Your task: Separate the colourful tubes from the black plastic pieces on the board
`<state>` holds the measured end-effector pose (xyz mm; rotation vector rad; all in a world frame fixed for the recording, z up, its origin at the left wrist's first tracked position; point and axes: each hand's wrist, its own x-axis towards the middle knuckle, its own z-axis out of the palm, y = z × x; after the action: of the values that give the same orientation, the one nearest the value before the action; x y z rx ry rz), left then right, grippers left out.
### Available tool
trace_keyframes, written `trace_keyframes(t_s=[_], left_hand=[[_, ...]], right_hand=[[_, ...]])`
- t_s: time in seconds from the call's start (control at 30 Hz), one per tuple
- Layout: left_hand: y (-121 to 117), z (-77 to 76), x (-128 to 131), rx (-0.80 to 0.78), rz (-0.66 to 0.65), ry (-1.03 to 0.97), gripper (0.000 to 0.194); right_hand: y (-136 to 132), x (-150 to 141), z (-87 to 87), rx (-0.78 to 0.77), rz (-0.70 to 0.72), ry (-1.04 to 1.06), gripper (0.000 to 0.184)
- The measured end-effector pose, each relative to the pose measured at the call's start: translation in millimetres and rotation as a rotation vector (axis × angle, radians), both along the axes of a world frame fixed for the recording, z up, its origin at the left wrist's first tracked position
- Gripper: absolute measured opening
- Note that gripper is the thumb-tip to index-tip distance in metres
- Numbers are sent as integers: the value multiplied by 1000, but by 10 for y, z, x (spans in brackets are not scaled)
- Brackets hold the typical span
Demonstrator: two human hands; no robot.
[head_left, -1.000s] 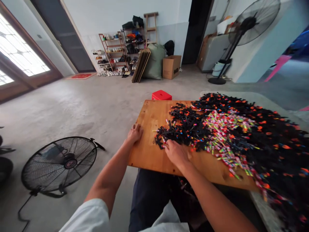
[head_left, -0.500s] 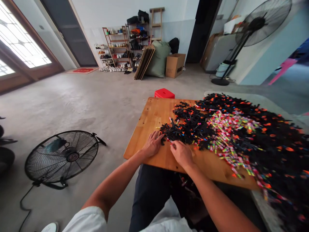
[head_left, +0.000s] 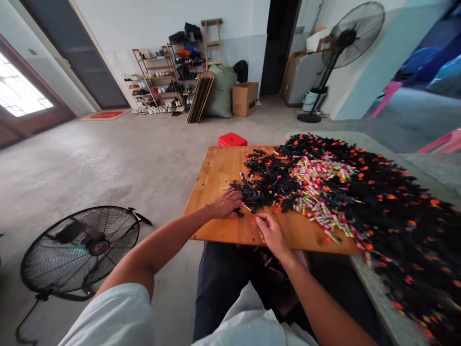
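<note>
A: Left hand (head_left: 226, 204)?
B: Flat on the wooden desk (head_left: 216, 178), fingers spread, tips touching the near edge of the black-piece pile (head_left: 273, 180).
A: Right hand (head_left: 271, 229)?
B: Just beside the pile; fingertips pinched on a small orange-tipped piece (head_left: 256, 219).
A: Further out?
B: Coloured sticks (head_left: 317, 187) amid the black.

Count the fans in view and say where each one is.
2. A floor fan lies on the concrete at lower left; a pedestal fan stands at upper right near the wall. Others may be out of frame.

home hall, piecework | shoe racks (head_left: 158, 79) | floor fan (head_left: 81, 247) | concrete floor (head_left: 108, 154)
</note>
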<state>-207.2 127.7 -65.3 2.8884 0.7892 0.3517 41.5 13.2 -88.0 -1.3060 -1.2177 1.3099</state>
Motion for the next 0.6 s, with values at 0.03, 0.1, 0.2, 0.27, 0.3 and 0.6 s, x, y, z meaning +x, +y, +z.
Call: trace_keyframes(t_s=[0.03, 0.1, 0.2, 0.27, 0.3, 0.6], left_hand=[[-53, 24, 42, -17, 12, -21, 32], [-176, 75, 128, -100, 60, -60, 28], [-387, 164, 267, -324, 198, -169, 24], [-526, 234, 364, -527, 269, -302, 27], [-589, 273, 410, -656, 273, -368, 30], [-813, 604, 580, -1190, 207, -485, 48]], right_hand=[[-7, 23, 13, -14, -4, 26, 58], [-20, 75, 33, -40, 2, 92, 56], [-40, 155, 75, -39, 4, 152, 50], [-53, 198, 129, -29, 2, 179, 47], [-59, 215, 165, -25, 6, 190, 46], [-109, 285, 409, -6, 76, 216, 42]])
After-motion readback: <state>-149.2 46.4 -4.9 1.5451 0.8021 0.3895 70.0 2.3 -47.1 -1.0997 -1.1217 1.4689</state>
